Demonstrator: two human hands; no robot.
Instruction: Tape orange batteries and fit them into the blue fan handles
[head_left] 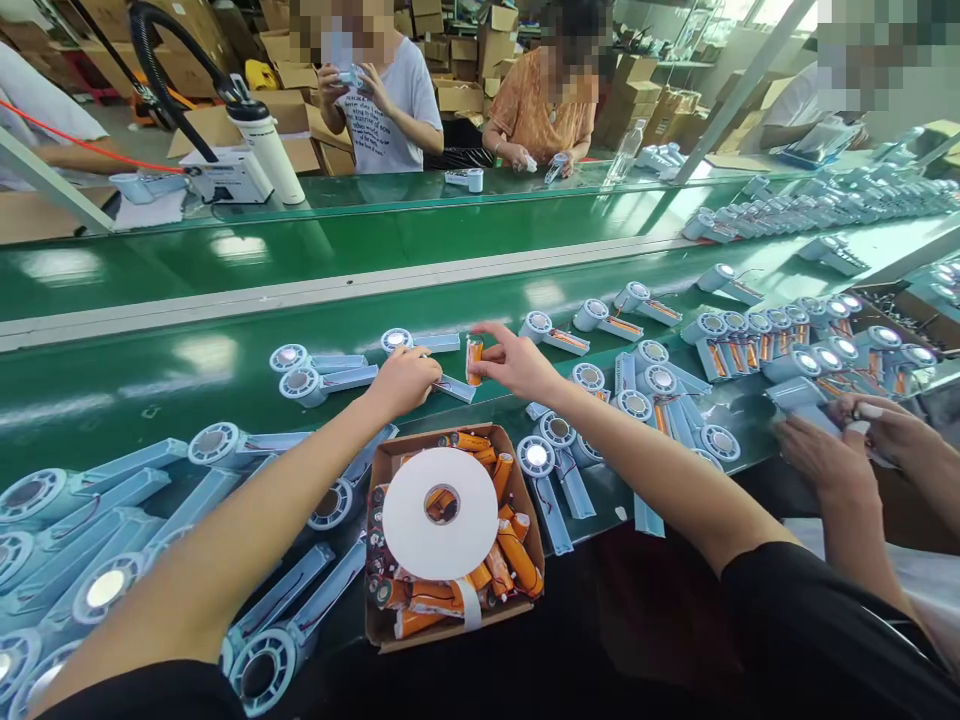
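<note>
Both my arms reach over the green conveyor belt. My left hand [407,381] is closed over a light blue handheld fan housing; the open handle [456,388] juts out to its right, and the round head is hidden under the hand. My right hand [517,362] pinches an orange cylindrical battery [474,360] between thumb and fingers, upright just above that handle. Another fan housing [420,341] lies right behind my hands. Below them stands a cardboard box [530,590] of orange batteries with wires, and a roll of white tape [405,520] rests on top.
Fan housings [112,585] crowd the left side, and more with orange batteries [731,330] line the right. A co-worker's hands [832,440] hold a housing at the far right. Across the belt, people sit beside a white fume extractor tube [270,150] and a clear bottle [624,150].
</note>
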